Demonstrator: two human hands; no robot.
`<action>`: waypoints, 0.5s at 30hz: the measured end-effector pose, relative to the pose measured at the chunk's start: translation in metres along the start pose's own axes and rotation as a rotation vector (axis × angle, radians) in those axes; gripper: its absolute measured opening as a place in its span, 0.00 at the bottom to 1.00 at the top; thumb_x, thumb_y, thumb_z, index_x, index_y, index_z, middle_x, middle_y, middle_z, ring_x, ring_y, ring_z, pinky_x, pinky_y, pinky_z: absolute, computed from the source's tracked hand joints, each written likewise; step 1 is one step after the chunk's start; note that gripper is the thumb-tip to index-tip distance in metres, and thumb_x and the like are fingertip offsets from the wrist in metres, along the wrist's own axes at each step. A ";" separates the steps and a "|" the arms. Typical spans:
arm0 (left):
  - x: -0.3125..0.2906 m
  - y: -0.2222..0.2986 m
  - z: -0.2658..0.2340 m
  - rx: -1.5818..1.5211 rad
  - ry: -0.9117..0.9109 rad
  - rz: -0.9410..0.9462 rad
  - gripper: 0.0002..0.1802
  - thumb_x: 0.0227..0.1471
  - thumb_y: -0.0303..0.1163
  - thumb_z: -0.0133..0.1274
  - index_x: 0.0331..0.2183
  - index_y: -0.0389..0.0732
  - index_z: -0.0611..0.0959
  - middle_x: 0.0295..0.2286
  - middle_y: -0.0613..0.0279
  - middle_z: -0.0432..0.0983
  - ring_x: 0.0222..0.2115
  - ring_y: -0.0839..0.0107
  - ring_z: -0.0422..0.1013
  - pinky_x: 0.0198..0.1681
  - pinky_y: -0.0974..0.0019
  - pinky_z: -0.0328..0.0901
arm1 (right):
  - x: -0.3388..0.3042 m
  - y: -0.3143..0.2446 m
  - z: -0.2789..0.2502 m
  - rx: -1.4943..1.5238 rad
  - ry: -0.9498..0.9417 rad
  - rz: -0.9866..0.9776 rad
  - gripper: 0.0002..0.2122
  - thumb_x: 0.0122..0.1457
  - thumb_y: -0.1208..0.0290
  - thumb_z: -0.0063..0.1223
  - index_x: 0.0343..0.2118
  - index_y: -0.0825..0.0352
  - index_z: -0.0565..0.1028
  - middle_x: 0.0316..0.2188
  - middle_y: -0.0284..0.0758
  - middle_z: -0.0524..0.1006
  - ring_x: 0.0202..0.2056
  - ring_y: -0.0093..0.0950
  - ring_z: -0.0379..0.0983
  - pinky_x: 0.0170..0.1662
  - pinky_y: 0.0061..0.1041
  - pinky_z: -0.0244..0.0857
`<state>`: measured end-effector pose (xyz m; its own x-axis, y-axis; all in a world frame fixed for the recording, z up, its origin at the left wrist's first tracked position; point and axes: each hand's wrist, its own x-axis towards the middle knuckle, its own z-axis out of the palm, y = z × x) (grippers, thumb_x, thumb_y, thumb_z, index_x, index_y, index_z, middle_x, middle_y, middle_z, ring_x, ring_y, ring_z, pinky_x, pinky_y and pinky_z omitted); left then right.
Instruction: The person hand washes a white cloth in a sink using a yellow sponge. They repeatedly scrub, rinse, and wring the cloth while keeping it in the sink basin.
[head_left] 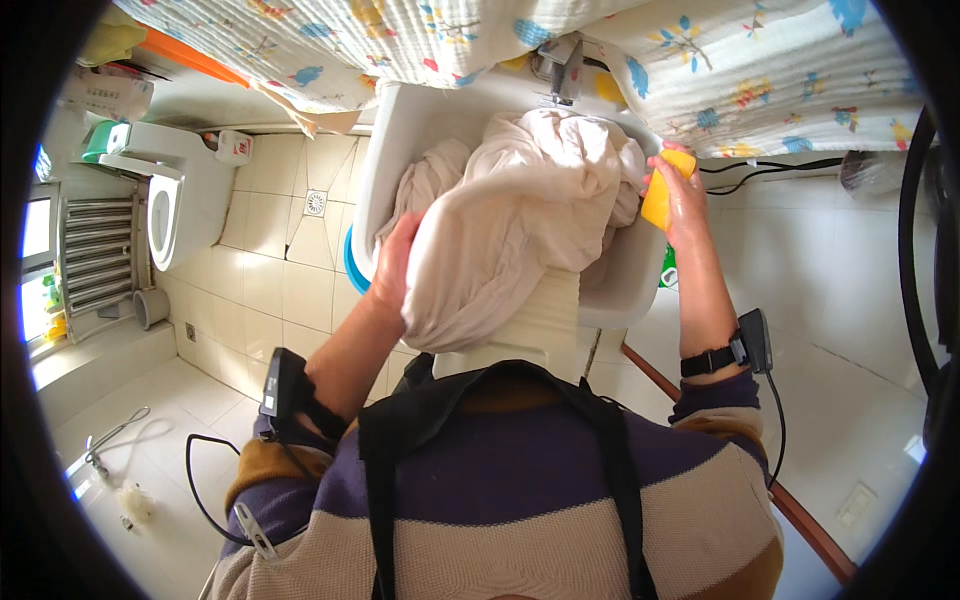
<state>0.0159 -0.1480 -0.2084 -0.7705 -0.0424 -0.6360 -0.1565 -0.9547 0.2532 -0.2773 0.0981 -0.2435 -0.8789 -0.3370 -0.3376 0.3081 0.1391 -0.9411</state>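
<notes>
1. Patterned curtain [760, 85]: wrinkled, thin fabric with blue, yellow and red prints, hanging beyond the sink
2. Sink [622, 292]: smooth, glossy white, a deep rounded basin
3. White cloth [540, 190]: soft, bulky and creased, heaped in the sink, its near fold arching over a pale, ribbed washboard [558, 305]
4. Left hand [396, 262]: against the cloth's left edge; its fingers are mostly hidden by the fabric, so whether they clamp it or merely bear it I cannot tell
5. Right hand [682, 200]: at the sink's right side, fingers wrapped firmly around a soap bar
6. Soap bar [657, 200]: a smooth yellow block, seemingly laundry soap, just right of the cloth; its long axis points away from the person, far end leaning rightward; the right hand holds it, the left lies across the heap
</notes>
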 end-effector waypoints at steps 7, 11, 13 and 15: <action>0.011 -0.016 -0.063 -0.063 -0.015 -0.008 0.47 0.63 0.71 0.32 0.62 0.38 0.71 0.54 0.48 0.75 0.54 0.54 0.72 0.60 0.50 0.67 | -0.111 0.038 0.186 -0.150 -0.550 -0.575 0.16 0.60 0.67 0.62 0.49 0.62 0.75 0.48 0.41 0.74 0.50 0.40 0.71 0.58 0.37 0.65; 0.005 -0.016 -0.066 -0.138 -0.089 -0.081 0.49 0.61 0.73 0.33 0.64 0.40 0.67 0.57 0.49 0.71 0.57 0.54 0.70 0.60 0.50 0.66 | -0.036 0.124 0.203 -0.941 -0.446 -1.150 0.15 0.61 0.59 0.57 0.49 0.56 0.77 0.47 0.42 0.73 0.53 0.44 0.69 0.58 0.43 0.65; 0.001 -0.014 -0.066 -0.005 -0.074 -0.057 0.48 0.63 0.71 0.34 0.65 0.40 0.65 0.60 0.50 0.68 0.59 0.55 0.68 0.62 0.50 0.64 | 0.039 0.135 0.194 -1.237 -0.335 -0.915 0.15 0.62 0.57 0.55 0.51 0.52 0.77 0.49 0.42 0.73 0.54 0.46 0.69 0.58 0.42 0.65; 0.001 -0.013 -0.066 -0.041 -0.028 -0.048 0.46 0.64 0.69 0.34 0.65 0.40 0.65 0.60 0.51 0.69 0.59 0.55 0.68 0.62 0.50 0.64 | 0.072 0.117 0.194 -1.325 -0.301 -0.703 0.15 0.62 0.57 0.55 0.50 0.52 0.76 0.48 0.42 0.73 0.53 0.46 0.69 0.56 0.43 0.66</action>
<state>0.0583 -0.1551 -0.2603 -0.7797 0.0116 -0.6260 -0.1691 -0.9666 0.1927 -0.2342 -0.0905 -0.3818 -0.5491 -0.8357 0.0110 -0.8066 0.5264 -0.2691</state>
